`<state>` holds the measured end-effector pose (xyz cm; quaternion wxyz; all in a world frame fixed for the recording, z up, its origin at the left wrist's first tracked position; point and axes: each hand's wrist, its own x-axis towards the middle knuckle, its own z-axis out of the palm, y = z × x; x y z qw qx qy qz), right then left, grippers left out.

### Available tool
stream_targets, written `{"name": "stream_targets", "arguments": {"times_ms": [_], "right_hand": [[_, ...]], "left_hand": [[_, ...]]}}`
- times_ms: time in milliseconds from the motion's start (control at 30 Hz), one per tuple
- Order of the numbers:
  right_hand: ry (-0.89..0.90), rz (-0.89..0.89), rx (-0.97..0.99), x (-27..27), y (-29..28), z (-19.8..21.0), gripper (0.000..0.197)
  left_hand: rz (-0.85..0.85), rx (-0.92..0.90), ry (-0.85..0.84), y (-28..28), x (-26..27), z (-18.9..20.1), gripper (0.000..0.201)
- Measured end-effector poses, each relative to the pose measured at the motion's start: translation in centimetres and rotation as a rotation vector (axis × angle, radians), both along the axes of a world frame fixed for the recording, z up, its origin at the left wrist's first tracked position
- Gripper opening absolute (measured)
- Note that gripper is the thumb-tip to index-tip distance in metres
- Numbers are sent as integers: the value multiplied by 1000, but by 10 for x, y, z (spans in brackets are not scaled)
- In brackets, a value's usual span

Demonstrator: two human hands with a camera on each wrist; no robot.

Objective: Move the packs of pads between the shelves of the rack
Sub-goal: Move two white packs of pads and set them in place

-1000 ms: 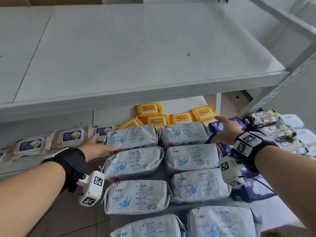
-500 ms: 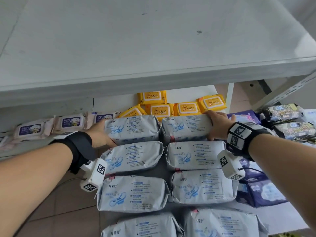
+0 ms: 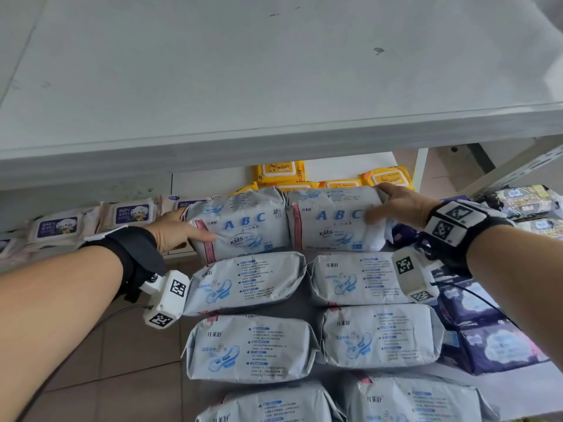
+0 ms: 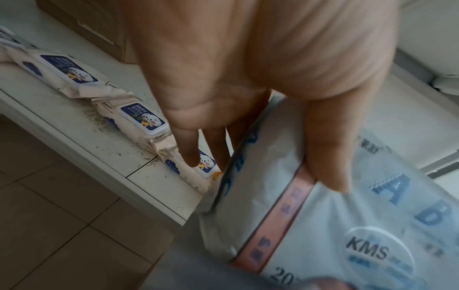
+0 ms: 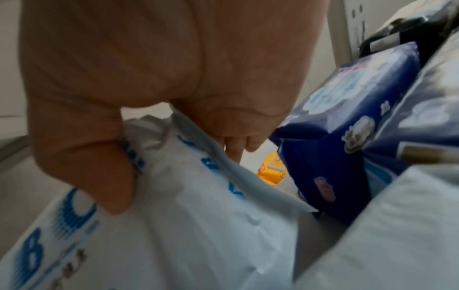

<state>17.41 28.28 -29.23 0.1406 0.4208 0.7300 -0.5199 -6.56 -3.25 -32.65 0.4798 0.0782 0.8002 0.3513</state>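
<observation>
Two grey-white packs of pads marked ABC stand tipped up side by side at the far end of a double row on the lower shelf. My left hand point(image 3: 179, 231) grips the left pack point(image 3: 243, 223) by its left end, thumb on the front, fingers behind point(image 4: 327, 157). My right hand point(image 3: 396, 205) grips the right pack point(image 3: 332, 223) by its right end, thumb on the printed face point(image 5: 109, 176). Several more grey packs point(image 3: 246, 345) lie flat in two columns nearer me. The wide white upper shelf point(image 3: 274, 86) spreads above them.
Yellow wipes packs point(image 3: 278, 172) lie behind the lifted pair. Pink baby-wipes packs point(image 3: 128, 213) line a low white ledge at left. Dark blue packs point(image 3: 487, 345) and dark patterned packs point(image 3: 524, 199) are stacked at right. A slotted rack post point(image 3: 518, 169) rises at right. Tiled floor point(image 3: 106, 376) shows below left.
Both hands came in from beside the back pair of packs, took hold of their outer ends, and tipped them up so the ABC faces show.
</observation>
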Motion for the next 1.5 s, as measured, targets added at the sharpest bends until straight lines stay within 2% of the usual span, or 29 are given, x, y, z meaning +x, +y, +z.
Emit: {"name": "stream_targets", "arguments": {"times_ms": [67,133,200,267,367,467,567,667,867,933,1000,1067,1167,1267,1367,1500], "right_hand": [[42,-73,-123,-1,-1,-4,55],[53,-123,-223,-1,-5,-9,69],[16,-107,-220,-3,-8,-14,76],[-52,-37,-140,-6,-12,-16,73],[-98,2,-50,-9,-13,-12,58],[-49,-33,13,-15,-16,-4,58],[58,-156,-76,-22,-22,0,56],[126,-228,-214,-26,-28,4,56],[163,-286,-193,-40,-40,25,49],[181,-316,-183,-44,-46,32,53],[206,-365,-171,-48,-53,38,56],[215,-398,-170,-49,-60,44,55],[210,-422,-205,-46,-76,51,49],[227,-441,-273,-38,-95,58,30],[254,-441,-345,-26,-112,68,43],[310,-458,-399,-5,-134,86,44]], "left_hand": [[6,15,-32,-3,-1,1,55],[20,35,-55,-4,-2,1,64],[2,26,-49,-3,-3,-1,84],[-15,27,-51,-3,-5,-3,88],[24,45,-88,-3,-5,1,78],[99,39,-126,-5,-8,8,65],[137,34,-140,-8,-13,12,46],[160,32,-124,-14,-20,18,44],[224,146,-167,-25,-34,29,14],[260,175,-197,-31,-39,34,22],[283,203,-221,-37,-45,38,50],[300,227,-239,-45,-48,43,65],[303,241,-258,-58,-47,48,51],[336,239,-276,-72,-42,50,31],[398,237,-273,-84,-32,51,31],[434,225,-277,-102,-11,56,31]]}}
